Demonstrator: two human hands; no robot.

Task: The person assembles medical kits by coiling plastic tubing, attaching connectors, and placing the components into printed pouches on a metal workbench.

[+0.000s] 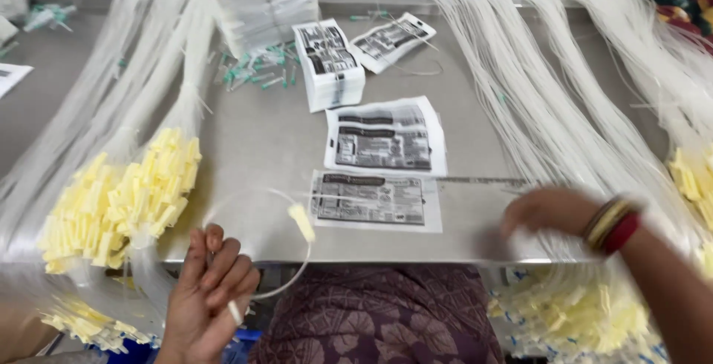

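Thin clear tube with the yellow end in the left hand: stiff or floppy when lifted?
Probably floppy yet springy: the clear tube curls in a loop from the left hand. Likely very light, since fingertips alone carry it. The yellow connector may make that end droop or swing.

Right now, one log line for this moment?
left hand: holds looped tube | right hand: on tube bundle, blurred | pouches: flat on table

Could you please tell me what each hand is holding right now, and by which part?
The left hand pinches a looped clear tube near its white end; its yellow-tipped end hangs free. The blurred right hand reaches into the white tubing; any hold there cannot be told.
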